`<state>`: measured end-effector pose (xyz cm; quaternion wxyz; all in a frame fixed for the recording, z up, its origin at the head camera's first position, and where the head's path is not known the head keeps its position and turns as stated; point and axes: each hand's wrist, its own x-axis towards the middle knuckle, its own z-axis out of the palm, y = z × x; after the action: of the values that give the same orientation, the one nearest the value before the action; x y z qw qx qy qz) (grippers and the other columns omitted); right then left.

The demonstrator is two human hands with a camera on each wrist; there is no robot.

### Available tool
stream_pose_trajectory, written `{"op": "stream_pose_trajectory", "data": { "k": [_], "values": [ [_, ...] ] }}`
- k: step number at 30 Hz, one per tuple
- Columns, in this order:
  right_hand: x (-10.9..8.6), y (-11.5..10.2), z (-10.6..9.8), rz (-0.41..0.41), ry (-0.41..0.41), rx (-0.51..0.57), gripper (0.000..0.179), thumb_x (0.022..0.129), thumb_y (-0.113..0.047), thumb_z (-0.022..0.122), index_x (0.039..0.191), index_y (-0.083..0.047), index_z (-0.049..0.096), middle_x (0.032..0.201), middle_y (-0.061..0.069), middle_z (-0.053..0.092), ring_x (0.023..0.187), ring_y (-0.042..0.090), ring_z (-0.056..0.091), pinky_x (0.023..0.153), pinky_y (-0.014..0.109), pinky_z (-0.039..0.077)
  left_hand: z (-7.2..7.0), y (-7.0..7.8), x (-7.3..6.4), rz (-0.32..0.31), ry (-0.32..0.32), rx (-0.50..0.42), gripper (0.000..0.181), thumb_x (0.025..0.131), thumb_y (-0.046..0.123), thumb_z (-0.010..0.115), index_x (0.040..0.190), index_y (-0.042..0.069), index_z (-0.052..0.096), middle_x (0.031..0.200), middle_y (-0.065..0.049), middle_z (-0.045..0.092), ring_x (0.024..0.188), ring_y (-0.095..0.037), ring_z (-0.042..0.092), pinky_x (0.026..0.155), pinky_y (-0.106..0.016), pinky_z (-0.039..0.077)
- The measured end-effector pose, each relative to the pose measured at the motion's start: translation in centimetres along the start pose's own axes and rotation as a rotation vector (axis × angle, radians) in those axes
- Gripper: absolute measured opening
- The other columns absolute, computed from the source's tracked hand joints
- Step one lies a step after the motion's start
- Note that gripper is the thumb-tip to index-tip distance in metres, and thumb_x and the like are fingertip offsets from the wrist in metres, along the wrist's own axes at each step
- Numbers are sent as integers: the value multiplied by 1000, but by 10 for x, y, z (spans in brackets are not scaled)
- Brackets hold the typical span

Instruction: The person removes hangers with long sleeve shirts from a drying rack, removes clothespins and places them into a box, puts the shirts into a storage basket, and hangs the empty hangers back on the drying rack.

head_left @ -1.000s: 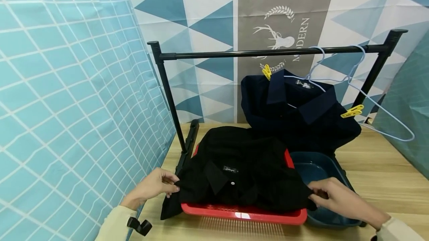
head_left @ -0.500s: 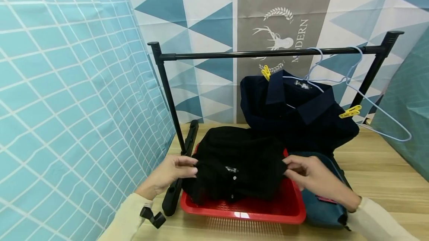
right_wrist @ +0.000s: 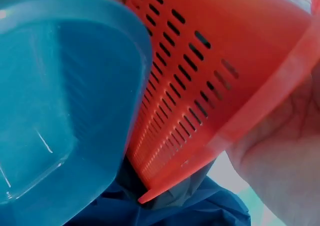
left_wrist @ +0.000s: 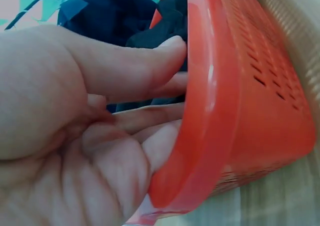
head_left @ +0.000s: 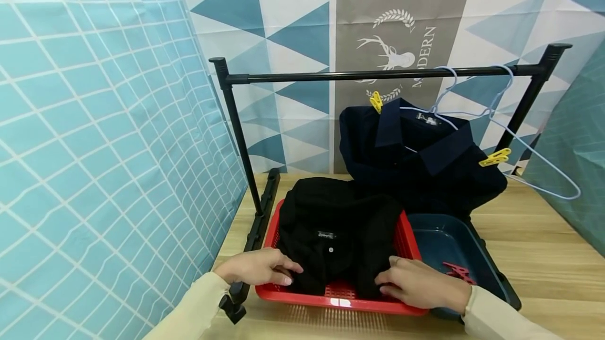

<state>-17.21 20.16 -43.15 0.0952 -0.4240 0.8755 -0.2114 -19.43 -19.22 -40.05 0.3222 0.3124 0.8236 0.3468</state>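
A black collared shirt (head_left: 340, 206) with a white button lies bunched in the red plastic basket (head_left: 269, 294). My left hand (head_left: 257, 267) reaches over the basket's left front, its loosely bent fingers at the shirt's edge. In the left wrist view, the fingers of that hand (left_wrist: 95, 106) dip inside the rim, the thumb apart above them. My right hand (head_left: 420, 282) lies over the right front of the basket, fingertips against the shirt. From the right wrist, the basket wall (right_wrist: 185, 81) covers those fingertips; only part of the palm (right_wrist: 285, 156) shows.
A black rack (head_left: 331, 75) spans the back. From it hangs a navy shirt (head_left: 425, 172) on a hanger, with yellow clips (head_left: 495, 157), beside a bare blue hanger (head_left: 553, 164). Right of the basket sits a dark blue tub (head_left: 439, 229) holding red clips (head_left: 458, 271).
Both hands have moved inward and down from the spread sides of the black shirt, which is now gathered inside the basket. They have let go of its side edges.
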Motion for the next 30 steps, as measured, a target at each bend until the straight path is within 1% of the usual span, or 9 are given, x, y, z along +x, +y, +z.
{"op": "stream_pose_trajectory", "data": {
  "k": [3, 6, 9, 14, 17, 19, 22, 24, 30],
  "values": [
    [-1, 2, -5, -32, 51, 8, 13, 100, -19, 70, 108, -22, 79, 91, -19, 58, 77, -2, 45, 63, 19, 44, -6, -3, -1, 87, -57, -33, 35, 104, 10, 60, 139, 6, 65, 127, -7, 70, 102, -13, 71, 89, -28, 55],
    [-1, 7, -16, -70, 115, 46, 14, 100, -13, 69, 107, -21, 78, 88, -19, 61, 78, -3, 48, 63, 19, 45, -16, -8, -1, 159, -32, -161, 33, 106, 8, 57, 137, 2, 64, 118, -19, 71, 92, -29, 74, 80, -40, 60],
    [2, 15, -31, -57, 203, 114, 14, 101, -10, 67, 106, -18, 77, 83, -14, 66, 73, -1, 54, 60, 21, 48, -29, -12, 0, 183, 126, -243, 28, 106, 9, 58, 129, -3, 67, 105, -26, 71, 79, -37, 72, 67, -43, 61],
    [10, 35, -55, 126, 388, 161, 10, 102, -17, 67, 107, -13, 75, 76, -8, 66, 66, 8, 62, 58, 26, 50, -56, -20, 8, 84, 451, -180, 23, 105, 16, 63, 117, -1, 72, 91, -23, 69, 68, -27, 65, 58, -37, 56],
    [20, 50, -66, 275, 437, 215, 17, 102, -20, 68, 115, -10, 71, 80, -2, 68, 69, 17, 64, 62, 31, 52, -71, -28, 17, 30, 576, -126, 21, 104, 16, 65, 116, 1, 72, 90, -22, 69, 68, -25, 64, 60, -42, 56],
    [28, 60, -73, 360, 441, 270, 26, 102, -21, 67, 124, -7, 66, 86, 4, 67, 70, 24, 63, 61, 35, 52, -79, -32, 23, 4, 630, -85, 21, 103, 16, 66, 118, 2, 72, 93, -20, 70, 70, -26, 64, 62, -46, 57],
    [39, 73, -78, 460, 434, 310, 40, 102, -22, 66, 136, -3, 56, 94, 11, 65, 69, 27, 61, 59, 39, 52, -87, -37, 34, -23, 675, -46, 25, 102, 15, 68, 123, 1, 69, 97, -16, 71, 72, -28, 64, 68, -52, 57],
    [44, 79, -78, 491, 420, 306, 47, 103, -23, 66, 140, 1, 52, 97, 14, 65, 68, 26, 61, 58, 39, 52, -90, -40, 41, -48, 683, -41, 32, 101, 17, 69, 127, 1, 66, 98, -11, 70, 73, -27, 64, 73, -56, 56],
    [47, 91, -73, 541, 377, 271, 47, 101, -20, 67, 137, 9, 55, 92, 14, 68, 64, 22, 62, 57, 39, 53, -93, -48, 60, -119, 646, -9, 50, 96, 27, 76, 136, 1, 61, 93, -8, 68, 74, -22, 65, 76, -50, 58]
  ]
}}
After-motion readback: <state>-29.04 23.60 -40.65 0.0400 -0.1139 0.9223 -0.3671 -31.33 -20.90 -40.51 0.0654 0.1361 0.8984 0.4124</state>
